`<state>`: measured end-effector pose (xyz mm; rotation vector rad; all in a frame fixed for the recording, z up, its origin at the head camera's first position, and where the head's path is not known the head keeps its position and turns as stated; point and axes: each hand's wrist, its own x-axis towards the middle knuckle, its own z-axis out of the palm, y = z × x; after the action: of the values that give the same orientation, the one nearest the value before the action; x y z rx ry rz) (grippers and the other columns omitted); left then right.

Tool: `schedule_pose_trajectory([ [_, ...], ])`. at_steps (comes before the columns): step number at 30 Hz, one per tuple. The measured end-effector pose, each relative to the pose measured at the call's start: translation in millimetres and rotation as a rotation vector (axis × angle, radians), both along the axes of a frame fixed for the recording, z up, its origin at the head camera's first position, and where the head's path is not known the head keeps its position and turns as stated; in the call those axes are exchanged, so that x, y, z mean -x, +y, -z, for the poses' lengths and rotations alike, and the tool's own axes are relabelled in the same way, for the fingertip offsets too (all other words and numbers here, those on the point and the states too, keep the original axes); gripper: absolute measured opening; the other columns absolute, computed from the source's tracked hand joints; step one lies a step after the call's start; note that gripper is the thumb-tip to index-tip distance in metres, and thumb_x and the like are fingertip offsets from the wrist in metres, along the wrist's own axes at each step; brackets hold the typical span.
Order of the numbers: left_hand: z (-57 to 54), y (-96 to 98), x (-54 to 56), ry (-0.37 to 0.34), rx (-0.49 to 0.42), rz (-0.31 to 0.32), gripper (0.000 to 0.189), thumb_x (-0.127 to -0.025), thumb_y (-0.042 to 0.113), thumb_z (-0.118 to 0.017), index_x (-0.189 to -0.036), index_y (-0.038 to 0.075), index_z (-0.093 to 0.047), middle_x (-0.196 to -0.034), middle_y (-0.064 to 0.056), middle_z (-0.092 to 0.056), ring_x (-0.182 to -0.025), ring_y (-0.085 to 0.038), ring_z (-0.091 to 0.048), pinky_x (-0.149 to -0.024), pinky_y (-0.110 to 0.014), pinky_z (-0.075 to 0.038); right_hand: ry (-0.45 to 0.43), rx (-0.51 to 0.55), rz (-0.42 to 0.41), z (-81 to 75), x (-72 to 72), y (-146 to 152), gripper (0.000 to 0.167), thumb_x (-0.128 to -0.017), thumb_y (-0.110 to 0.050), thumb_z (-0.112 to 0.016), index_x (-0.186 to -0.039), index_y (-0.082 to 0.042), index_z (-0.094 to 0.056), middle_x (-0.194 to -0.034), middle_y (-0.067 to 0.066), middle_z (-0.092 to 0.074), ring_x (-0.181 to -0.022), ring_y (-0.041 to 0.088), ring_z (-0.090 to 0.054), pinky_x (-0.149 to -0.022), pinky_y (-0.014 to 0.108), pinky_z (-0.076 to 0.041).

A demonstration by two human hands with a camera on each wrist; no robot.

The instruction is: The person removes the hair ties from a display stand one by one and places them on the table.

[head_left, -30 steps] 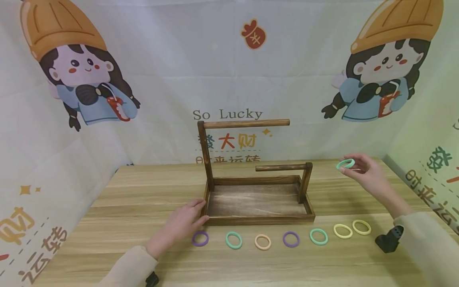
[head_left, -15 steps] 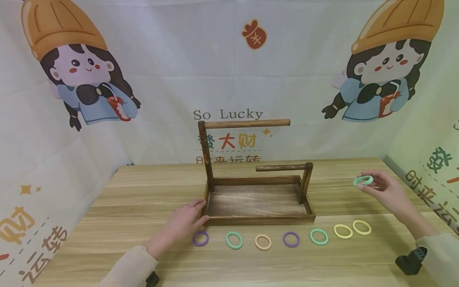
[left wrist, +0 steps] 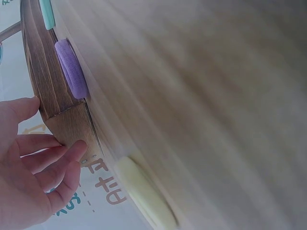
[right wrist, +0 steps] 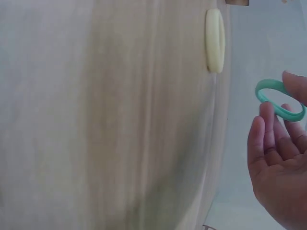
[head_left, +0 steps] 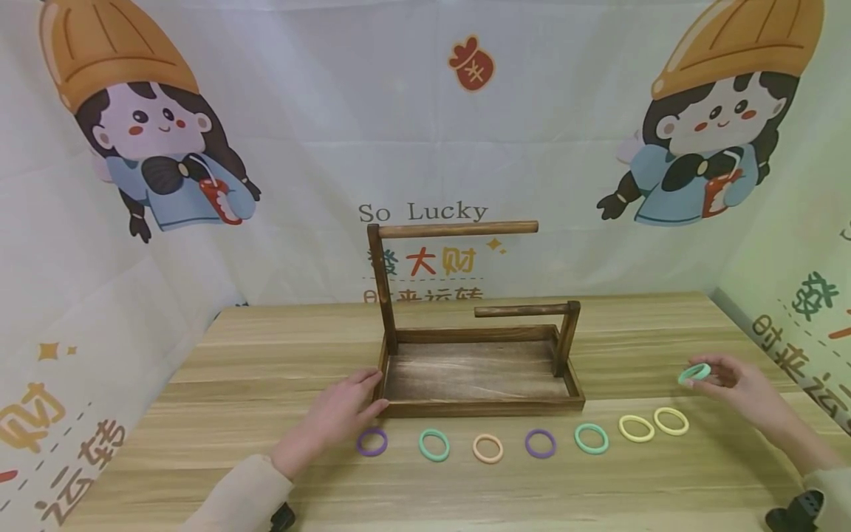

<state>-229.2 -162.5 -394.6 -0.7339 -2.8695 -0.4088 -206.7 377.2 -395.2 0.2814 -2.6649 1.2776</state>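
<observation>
My right hand [head_left: 746,393] pinches a green hair tie [head_left: 694,374] between thumb and fingertips above the right side of the table. That green tie [right wrist: 280,114] hangs tilted in the right wrist view, its loop open. Far to the left, my left hand [head_left: 337,408] grips the left front corner of a dark wooden tray stand [head_left: 482,407], thumb at the front edge and fingers along the side. The stand has a tall post with an upper bar [head_left: 459,230] and a short post with a lower bar [head_left: 521,311]. Both bars carry nothing.
In front of the stand lie a purple tie [head_left: 372,442], a green tie [head_left: 434,445], an orange tie [head_left: 488,448], another purple tie [head_left: 540,443], another green tie [head_left: 591,439] and two yellow ties [head_left: 636,428]. The left wrist view shows one more yellow tie [left wrist: 146,194].
My right hand has moved right, down and nearer with the green hair tie still pinched. The left hand and the wooden tray stand have stayed in place.
</observation>
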Motion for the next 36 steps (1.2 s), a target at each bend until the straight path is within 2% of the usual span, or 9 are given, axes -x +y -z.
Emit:
schedule_pose_trajectory([
  [2, -0.8, 0.3, -0.4, 0.000, 0.001, 0.000, 0.050, -0.085, 0.028, -0.058, -0.119, -0.008, -0.049, -0.121, -0.019, -0.048, -0.105, -0.034, -0.049, -0.089, -0.044, -0.040, -0.027, -0.035, 0.002, 2.4, -1.3, 3.2, 0.042, -0.085, -0.012, -0.059, -0.114, 0.014, -0.042, -0.090, -0.010, -0.056, -0.077, -0.003, -0.052, -0.063, 0.016, -0.045],
  [8, -2.9, 1.2, -1.5, -0.003, 0.003, 0.002, 0.049, -0.085, 0.026, -0.059, -0.119, -0.008, -0.049, -0.121, -0.021, -0.048, -0.106, -0.035, -0.048, -0.089, -0.045, -0.040, -0.080, -0.053, -0.030, 9.3, -4.8, 7.7, 0.042, -0.084, -0.008, -0.059, -0.113, 0.017, -0.041, -0.089, 0.004, -0.057, -0.075, 0.000, -0.053, -0.062, 0.020, -0.047],
  [12, -2.4, 1.0, -1.0, 0.001, 0.005, 0.002, 0.048, -0.085, 0.026, -0.059, -0.119, -0.008, -0.049, -0.121, -0.020, -0.048, -0.106, -0.035, -0.049, -0.088, -0.045, -0.040, -0.116, -0.083, -0.017, 12.6, -6.5, 8.2, 0.042, -0.083, -0.010, -0.061, -0.112, 0.015, -0.044, -0.089, 0.007, -0.056, -0.073, 0.000, -0.052, -0.061, 0.021, -0.048],
  [21, -1.1, 0.0, -0.2, 0.006, 0.012, 0.002, 0.050, -0.085, 0.027, -0.059, -0.119, -0.008, -0.048, -0.121, -0.020, -0.048, -0.106, -0.035, -0.049, -0.089, -0.045, -0.040, -0.033, -0.174, -0.035, 19.6, -8.2, 12.1, 0.038, -0.076, -0.004, -0.066, -0.105, 0.016, -0.049, -0.091, 0.013, -0.058, -0.068, -0.001, -0.052, -0.056, 0.021, -0.047],
  [26, -1.6, 0.5, -0.3, 0.000, 0.016, -0.002, 0.050, -0.085, 0.027, -0.058, -0.119, -0.008, -0.048, -0.122, -0.021, -0.047, -0.106, -0.036, -0.048, -0.089, -0.046, -0.039, -0.039, -0.163, -0.048, 20.6, -8.2, 11.7, 0.040, -0.075, -0.003, -0.067, -0.105, 0.017, -0.048, -0.089, 0.012, -0.058, -0.068, 0.000, -0.052, -0.053, 0.022, -0.047],
  [29, -0.8, 0.4, 0.4, 0.004, 0.019, -0.004, 0.049, -0.085, 0.026, -0.059, -0.119, -0.008, -0.049, -0.121, -0.021, -0.048, -0.106, -0.035, -0.048, -0.089, -0.046, -0.039, -0.061, -0.174, -0.055, 18.3, -9.0, 10.6, 0.041, -0.076, -0.006, -0.067, -0.106, 0.016, -0.049, -0.092, 0.017, -0.058, -0.070, 0.000, -0.052, -0.055, 0.022, -0.046],
  [31, -0.3, 0.3, 0.8, 0.008, 0.019, -0.003, 0.050, -0.085, 0.027, -0.059, -0.119, -0.008, -0.049, -0.121, -0.020, -0.048, -0.106, -0.035, -0.049, -0.088, -0.046, -0.040, -0.080, -0.200, -0.047, 16.8, -9.4, 10.3, 0.041, -0.077, -0.009, -0.067, -0.107, 0.013, -0.050, -0.095, 0.021, -0.057, -0.074, 0.003, -0.052, -0.058, 0.022, -0.046],
  [36, 1.2, -0.4, 1.3, 0.015, 0.011, -0.001, 0.051, -0.085, 0.029, -0.058, -0.119, -0.008, -0.049, -0.121, -0.020, -0.048, -0.106, -0.034, -0.049, -0.088, -0.045, -0.041, -0.116, -0.245, -0.033, 15.8, -10.0, 11.1, 0.042, -0.079, -0.015, -0.066, -0.109, 0.011, -0.051, -0.102, 0.026, -0.055, -0.086, 0.023, -0.053, -0.065, 0.027, -0.045],
])
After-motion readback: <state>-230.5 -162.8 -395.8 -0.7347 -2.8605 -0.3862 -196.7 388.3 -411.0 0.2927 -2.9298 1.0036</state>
